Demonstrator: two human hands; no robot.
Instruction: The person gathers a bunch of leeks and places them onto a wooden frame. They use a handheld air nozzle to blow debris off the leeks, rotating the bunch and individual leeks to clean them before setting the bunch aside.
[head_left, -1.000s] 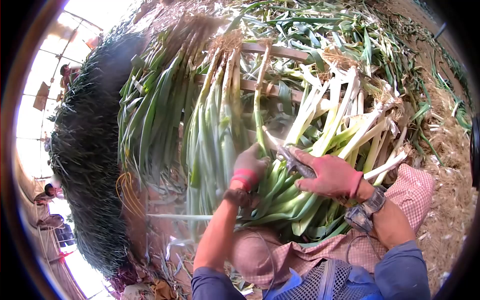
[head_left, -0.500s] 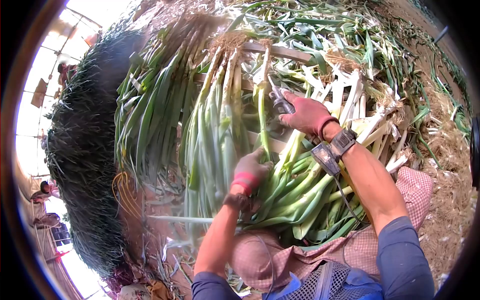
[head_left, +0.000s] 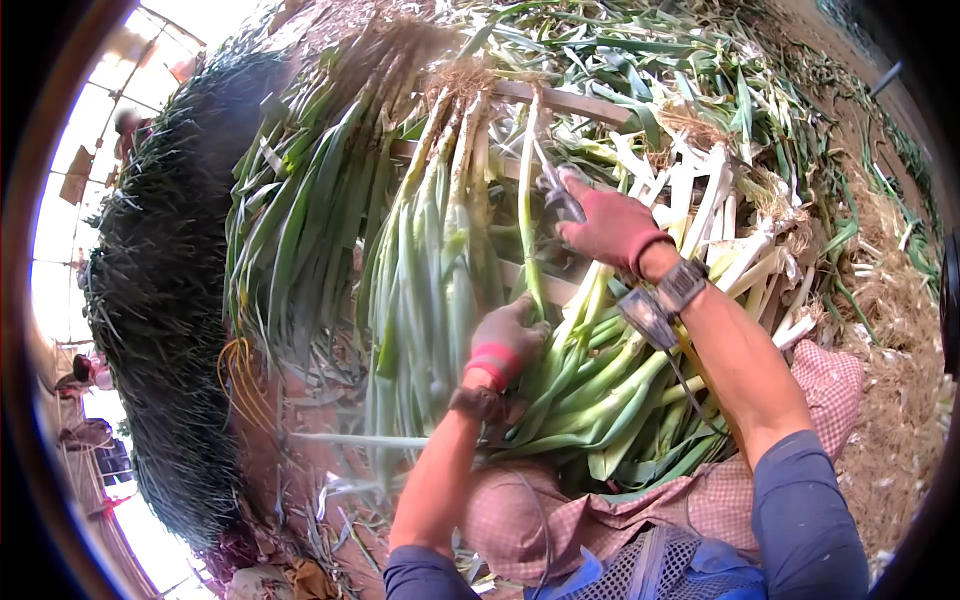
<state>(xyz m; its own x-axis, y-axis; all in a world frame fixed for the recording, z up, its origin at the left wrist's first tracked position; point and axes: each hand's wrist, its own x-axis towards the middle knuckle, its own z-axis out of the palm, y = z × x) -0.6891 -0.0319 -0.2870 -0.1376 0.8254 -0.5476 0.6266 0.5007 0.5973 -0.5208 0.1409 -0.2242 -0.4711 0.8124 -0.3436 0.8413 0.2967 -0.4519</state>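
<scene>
In a red and grey glove, my left hand [head_left: 507, 343] is closed around the green leaves of a single long green onion [head_left: 527, 215], whose roots point away from me. My right hand [head_left: 612, 228], in a reddish glove, grips an air blow gun [head_left: 563, 203] with its thin nozzle beside that onion's pale stem. Left of it hangs a bunch of green onions [head_left: 430, 240] with brown roots, over wooden slats [head_left: 560, 103]. More green onions [head_left: 600, 400] lie across my lap, leaves toward me. White peeled-looking stems [head_left: 710, 205] lie to the right.
A tall stack of dark green leaves [head_left: 160, 300] stands at the left. Leaf scraps [head_left: 650, 60] cover the far ground, and root litter [head_left: 900, 440] lies at the right. A checked cloth [head_left: 700, 490] covers my legs. A cable [head_left: 690, 395] runs from a small box [head_left: 648, 318] by my right wrist.
Both hands keep nearly the same place and hold. The onion's upper stem and the nozzle have shifted very slightly, and the stem looks blurred near the nozzle.
</scene>
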